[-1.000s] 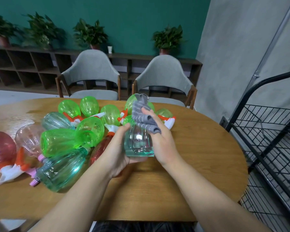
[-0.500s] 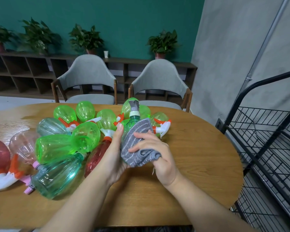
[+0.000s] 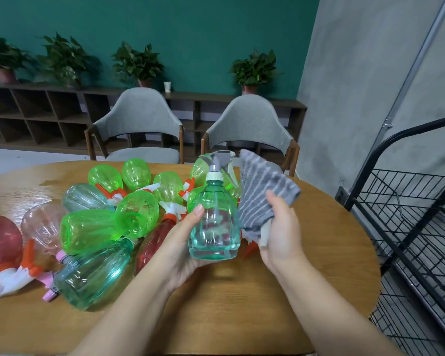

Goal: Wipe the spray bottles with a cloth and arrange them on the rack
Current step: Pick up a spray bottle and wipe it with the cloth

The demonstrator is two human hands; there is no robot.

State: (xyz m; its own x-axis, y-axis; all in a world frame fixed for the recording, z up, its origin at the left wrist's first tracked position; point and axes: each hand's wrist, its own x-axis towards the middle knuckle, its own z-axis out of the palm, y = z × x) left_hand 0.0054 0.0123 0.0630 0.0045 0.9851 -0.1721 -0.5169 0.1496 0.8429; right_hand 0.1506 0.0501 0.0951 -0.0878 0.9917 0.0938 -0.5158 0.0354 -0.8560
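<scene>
Hands: we see our left hand (image 3: 184,242) curled round the lower body of a teal spray bottle (image 3: 214,222), held upright above the table; our right hand (image 3: 280,232) pinches a grey striped cloth (image 3: 263,194) just beside the bottle, apart from it.
Bottle top: grey trigger head, pale collar, nozzle pointing away from us.
Table: round wooden table (image 3: 306,278) beneath both hands.
Pile: bottles lying on their sides to our left, touching one another; some are hidden behind the held bottle.
Count: we make out about seven green bottles (image 3: 88,229), two more teal ones (image 3: 93,273), three red or pink (image 3: 0,237).
Rack: black wire rack (image 3: 416,227) at our right, beside the table edge.
Behind: two grey chairs (image 3: 139,124), four potted plants (image 3: 254,68) on low shelving.
Change: half a second ago the cloth covered the bottle; now it is lifted off to the right.
</scene>
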